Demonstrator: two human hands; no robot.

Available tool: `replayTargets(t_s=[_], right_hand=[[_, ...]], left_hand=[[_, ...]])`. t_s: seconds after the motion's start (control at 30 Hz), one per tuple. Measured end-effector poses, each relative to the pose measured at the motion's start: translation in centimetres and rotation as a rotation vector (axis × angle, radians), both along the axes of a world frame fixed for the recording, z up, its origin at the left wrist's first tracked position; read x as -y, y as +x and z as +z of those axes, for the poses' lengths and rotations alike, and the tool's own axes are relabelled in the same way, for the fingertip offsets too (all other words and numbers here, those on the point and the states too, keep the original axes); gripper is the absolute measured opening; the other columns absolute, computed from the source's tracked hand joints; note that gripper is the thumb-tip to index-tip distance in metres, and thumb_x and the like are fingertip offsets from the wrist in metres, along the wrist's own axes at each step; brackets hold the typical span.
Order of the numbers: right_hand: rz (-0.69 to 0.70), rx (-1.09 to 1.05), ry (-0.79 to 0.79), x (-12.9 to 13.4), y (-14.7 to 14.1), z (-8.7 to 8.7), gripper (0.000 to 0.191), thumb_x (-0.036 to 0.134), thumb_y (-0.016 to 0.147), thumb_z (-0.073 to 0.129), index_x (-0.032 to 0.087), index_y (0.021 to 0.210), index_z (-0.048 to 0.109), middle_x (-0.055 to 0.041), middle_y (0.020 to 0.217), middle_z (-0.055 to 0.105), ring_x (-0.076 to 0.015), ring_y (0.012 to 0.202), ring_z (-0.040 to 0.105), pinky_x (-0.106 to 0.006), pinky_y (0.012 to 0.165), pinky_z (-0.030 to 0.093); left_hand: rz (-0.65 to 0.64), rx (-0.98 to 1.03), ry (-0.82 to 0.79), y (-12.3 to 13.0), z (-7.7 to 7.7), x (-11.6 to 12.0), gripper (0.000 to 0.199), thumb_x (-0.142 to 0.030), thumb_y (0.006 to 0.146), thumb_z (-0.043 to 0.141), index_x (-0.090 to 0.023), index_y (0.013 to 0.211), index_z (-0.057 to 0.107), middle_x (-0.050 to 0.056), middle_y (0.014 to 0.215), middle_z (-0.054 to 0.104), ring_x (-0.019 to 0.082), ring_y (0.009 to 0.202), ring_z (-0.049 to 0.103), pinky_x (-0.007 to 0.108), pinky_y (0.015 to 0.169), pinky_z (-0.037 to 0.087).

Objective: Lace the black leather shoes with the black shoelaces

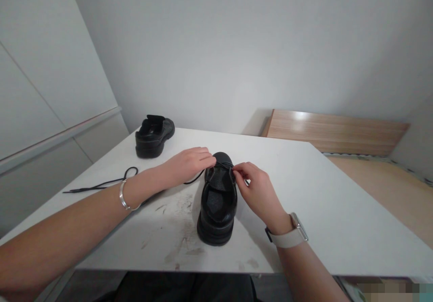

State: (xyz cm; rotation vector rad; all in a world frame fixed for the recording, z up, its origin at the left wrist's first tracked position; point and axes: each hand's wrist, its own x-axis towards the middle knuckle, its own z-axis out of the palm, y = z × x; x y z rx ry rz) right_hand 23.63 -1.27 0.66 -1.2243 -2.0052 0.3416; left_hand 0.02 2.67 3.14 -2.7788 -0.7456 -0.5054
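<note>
A black leather shoe (218,229) stands upright on the white table, its toe pointing away from me and its opening towards me. A black shoelace (223,163) crosses the front of it, above the tongue. My left hand (191,165) is closed at the left eyelet edge, fingertips pinched on the lace; a length of lace runs out below these fingers. On the opposite side, my right hand (253,187) pinches the lace at the right eyelet edge, thumb and forefinger together. The fingertips partly hide the eyelets.
A second black shoe (150,141) without a visible lace stands at the table's far left. A loose black shoelace (101,185) lies left of my forearm. Dirt smudges mark the white table (338,211) near me. Behind at right is a wooden headboard (338,130).
</note>
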Motion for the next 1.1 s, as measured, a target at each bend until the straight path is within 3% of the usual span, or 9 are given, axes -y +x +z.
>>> replayTargets(t_s=[0.23, 0.33, 0.43, 0.53, 0.6, 0.7, 0.87, 1.0, 1.1], right_hand=[[-0.009, 0.009, -0.001, 0.3, -0.2, 0.3, 0.015, 0.019, 0.095, 0.052, 0.019, 0.090, 0.066, -0.0053, 0.087, 0.068, -0.0160, 0.077, 0.062, -0.030, 0.073, 0.047], [-0.015, -0.013, -0.038, 0.6, -0.3, 0.6, 0.022, 0.034, 0.097, 0.054, 0.018, 0.089, 0.067, -0.0063, 0.086, 0.068, -0.0167, 0.076, 0.062, -0.030, 0.072, 0.047], [-0.042, 0.014, -0.076, 0.9, -0.6, 1.1, 0.029, 0.046, 0.092, 0.061, 0.018, 0.093, 0.067, -0.0079, 0.088, 0.067, -0.0187, 0.078, 0.061, -0.032, 0.073, 0.048], [-0.073, 0.142, -0.083, 1.0, -1.1, 1.5, 0.023, 0.036, 0.090, 0.065, 0.016, 0.101, 0.065, -0.0100, 0.094, 0.066, -0.0207, 0.082, 0.061, -0.033, 0.075, 0.048], [-0.087, 0.227, -0.063, 1.0, -1.5, 1.7, 0.018, 0.022, 0.091, 0.058, 0.015, 0.107, 0.063, -0.0105, 0.096, 0.065, -0.0208, 0.083, 0.061, -0.033, 0.074, 0.047], [-0.115, 0.352, -0.019, 1.0, -2.1, 1.8, 0.026, 0.009, 0.088, 0.047, 0.015, 0.107, 0.063, -0.0112, 0.095, 0.063, -0.0203, 0.079, 0.061, -0.031, 0.066, 0.044], [-0.162, 0.554, 0.061, 0.9, -2.9, 1.8, 0.022, 0.007, 0.089, 0.046, 0.016, 0.090, 0.066, -0.0109, 0.089, 0.061, -0.0174, 0.066, 0.058, -0.030, 0.056, 0.036], [-0.190, 0.605, 0.059, 0.8, -3.3, 2.0, 0.023, 0.009, 0.093, 0.044, 0.016, 0.088, 0.065, -0.0105, 0.086, 0.061, -0.0165, 0.062, 0.057, -0.030, 0.053, 0.030], [-0.206, 0.597, 0.062, 0.8, -3.3, 2.4, 0.021, 0.013, 0.095, 0.046, 0.017, 0.088, 0.065, -0.0101, 0.090, 0.063, -0.0162, 0.065, 0.058, -0.030, 0.051, 0.026]], left_hand=[[0.190, 0.359, -0.342, 0.1, -1.4, 0.3, 0.013, -0.012, 0.092, 0.048, -0.018, 0.085, 0.058, 0.001, 0.080, 0.065, 0.015, 0.073, 0.059, 0.026, 0.070, 0.044], [0.217, 0.485, -0.496, 0.3, -1.0, 0.9, 0.010, -0.021, 0.094, 0.053, -0.017, 0.091, 0.062, 0.001, 0.084, 0.069, 0.015, 0.075, 0.063, 0.026, 0.071, 0.047], [0.219, 0.550, -0.598, 0.9, -0.2, 1.8, 0.023, -0.039, 0.093, 0.060, -0.016, 0.098, 0.064, 0.004, 0.088, 0.070, 0.017, 0.079, 0.065, 0.029, 0.073, 0.050], [0.223, 0.445, -0.547, 1.5, 0.5, 2.5, 0.033, -0.039, 0.087, 0.067, -0.015, 0.109, 0.065, 0.006, 0.093, 0.068, 0.019, 0.082, 0.064, 0.033, 0.078, 0.052], [0.252, 0.328, -0.477, 1.7, 0.7, 2.5, 0.028, -0.027, 0.086, 0.064, -0.015, 0.111, 0.068, 0.008, 0.096, 0.066, 0.020, 0.084, 0.063, 0.034, 0.081, 0.052], [0.318, 0.208, -0.427, 2.1, 0.9, 2.2, 0.030, -0.012, 0.082, 0.055, -0.014, 0.106, 0.073, 0.010, 0.097, 0.065, 0.021, 0.086, 0.064, 0.034, 0.082, 0.052], [0.419, 0.037, -0.318, 3.2, 1.1, 1.6, 0.021, -0.009, 0.080, 0.053, -0.013, 0.088, 0.072, 0.010, 0.088, 0.063, 0.023, 0.079, 0.064, 0.035, 0.074, 0.051], [0.479, -0.102, -0.246, 4.5, 1.3, 1.6, 0.019, -0.008, 0.085, 0.050, -0.011, 0.085, 0.068, 0.011, 0.084, 0.062, 0.025, 0.077, 0.064, 0.036, 0.068, 0.050], [0.462, -0.087, -0.217, 4.8, 2.0, 1.8, 0.016, -0.009, 0.087, 0.050, -0.012, 0.084, 0.066, 0.012, 0.089, 0.061, 0.026, 0.081, 0.063, 0.037, 0.069, 0.050]])
